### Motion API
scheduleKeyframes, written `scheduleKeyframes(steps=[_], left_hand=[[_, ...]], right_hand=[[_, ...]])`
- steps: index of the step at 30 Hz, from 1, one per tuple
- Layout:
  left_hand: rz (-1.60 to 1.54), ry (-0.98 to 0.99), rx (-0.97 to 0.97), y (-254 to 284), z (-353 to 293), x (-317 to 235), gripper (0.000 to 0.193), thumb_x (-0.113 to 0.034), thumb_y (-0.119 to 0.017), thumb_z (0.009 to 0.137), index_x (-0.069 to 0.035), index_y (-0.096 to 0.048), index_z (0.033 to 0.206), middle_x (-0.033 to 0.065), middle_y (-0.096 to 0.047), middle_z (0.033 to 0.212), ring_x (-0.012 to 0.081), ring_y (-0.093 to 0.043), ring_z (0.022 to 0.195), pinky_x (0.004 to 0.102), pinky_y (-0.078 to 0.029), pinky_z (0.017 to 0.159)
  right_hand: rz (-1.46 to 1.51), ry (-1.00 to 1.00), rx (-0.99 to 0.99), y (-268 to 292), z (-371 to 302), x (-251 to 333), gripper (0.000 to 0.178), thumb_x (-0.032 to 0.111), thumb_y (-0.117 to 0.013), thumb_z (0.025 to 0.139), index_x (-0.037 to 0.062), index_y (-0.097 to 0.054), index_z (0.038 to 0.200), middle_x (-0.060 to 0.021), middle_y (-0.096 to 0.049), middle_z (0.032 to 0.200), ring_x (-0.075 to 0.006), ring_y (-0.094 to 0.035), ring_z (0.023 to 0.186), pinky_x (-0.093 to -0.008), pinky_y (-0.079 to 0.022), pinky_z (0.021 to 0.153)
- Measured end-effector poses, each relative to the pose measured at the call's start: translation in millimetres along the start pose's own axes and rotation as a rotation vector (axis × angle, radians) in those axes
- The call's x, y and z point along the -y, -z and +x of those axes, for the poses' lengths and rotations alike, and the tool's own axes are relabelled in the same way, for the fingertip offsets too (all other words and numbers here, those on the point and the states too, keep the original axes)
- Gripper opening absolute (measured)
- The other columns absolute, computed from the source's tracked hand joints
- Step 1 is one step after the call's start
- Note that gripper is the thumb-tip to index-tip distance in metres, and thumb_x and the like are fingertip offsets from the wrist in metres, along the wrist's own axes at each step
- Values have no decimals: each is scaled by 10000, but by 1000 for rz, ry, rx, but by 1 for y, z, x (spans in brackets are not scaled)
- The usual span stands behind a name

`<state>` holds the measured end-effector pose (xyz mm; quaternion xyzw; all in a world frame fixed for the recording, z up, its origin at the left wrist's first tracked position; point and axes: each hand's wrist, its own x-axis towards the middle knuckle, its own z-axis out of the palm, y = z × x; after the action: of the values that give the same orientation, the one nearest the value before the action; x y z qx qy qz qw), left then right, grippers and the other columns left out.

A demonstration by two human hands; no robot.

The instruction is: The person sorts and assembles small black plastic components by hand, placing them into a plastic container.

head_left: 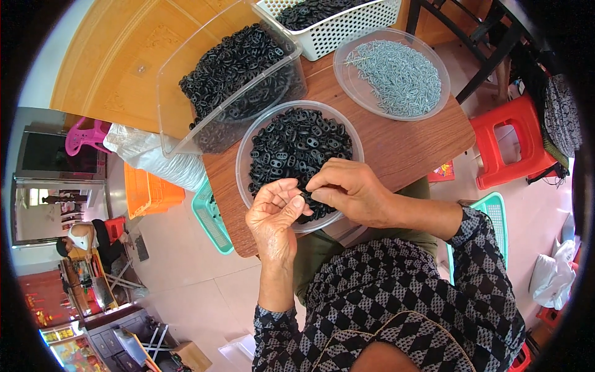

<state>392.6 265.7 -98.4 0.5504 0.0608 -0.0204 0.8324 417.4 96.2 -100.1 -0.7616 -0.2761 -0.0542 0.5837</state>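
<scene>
Both my hands are over the near edge of a round clear tub (243, 147) filled with small black oval plastic pieces (297, 139), many with two holes. My left hand (276, 217) is turned palm up, its thumb and fingertips pinched together. Close beside it, my right hand (356, 191) comes from the right with thumb and index finger pressed together. What either hand pinches is too small and too hidden to make out. Beyond my right hand, a round clear lid (342, 73) bears a heap of thin silver screws (406, 77).
On the brown wooden table (434, 133), a clear bin (180, 74) and a white perforated basket (347, 28) hold more black pieces. A green basket (214, 217) and orange crate (149, 192) are at left. A red stool (511, 142) stands right. Another person (83, 237) sits far left.
</scene>
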Motion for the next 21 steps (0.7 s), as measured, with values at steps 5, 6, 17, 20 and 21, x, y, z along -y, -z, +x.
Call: scheduleKeyframes(steps=[5,6,17,20,21], left_hand=[[82,-95,-58,-3,-4,3,258,69,-673,786,50,-593,1030,80,-628,840,119,-593,694,252,-547,603],[79,-98,-53,-4,-5,3,258,69,-673,786,50,-593,1030,80,-628,840,119,-593,694,252,-547,603],[284,-370,-110,-8,-18,15,260,16,-670,829,41,-594,1076,87,-635,933,107,-590,808,231,-497,743],[323,-380,-132,-14,-19,8,314,23,-668,828,43,-573,1126,98,-628,971,113,-592,825,238,-495,765],[333,-384,-152,-15,-18,7,341,26,-666,828,44,-560,1152,108,-623,997,116,-593,831,242,-495,775]], right_hand=[[253,-332,42,-2,2,13,78,67,-619,827,-11,-625,823,-69,-621,737,-130,-589,715,-296,-470,646],[248,-329,39,-3,1,13,78,67,-619,827,-11,-625,823,-69,-621,737,-130,-589,715,-296,-470,646],[591,-616,38,-6,1,13,118,130,-651,852,13,-650,841,-9,-620,719,-37,-501,603,-192,-397,523],[622,-652,39,-6,3,14,133,150,-643,855,19,-654,834,-6,-621,712,-33,-487,581,-185,-372,493],[623,-652,39,-6,4,14,133,150,-643,855,19,-654,834,-6,-621,712,-33,-487,581,-185,-372,493]])
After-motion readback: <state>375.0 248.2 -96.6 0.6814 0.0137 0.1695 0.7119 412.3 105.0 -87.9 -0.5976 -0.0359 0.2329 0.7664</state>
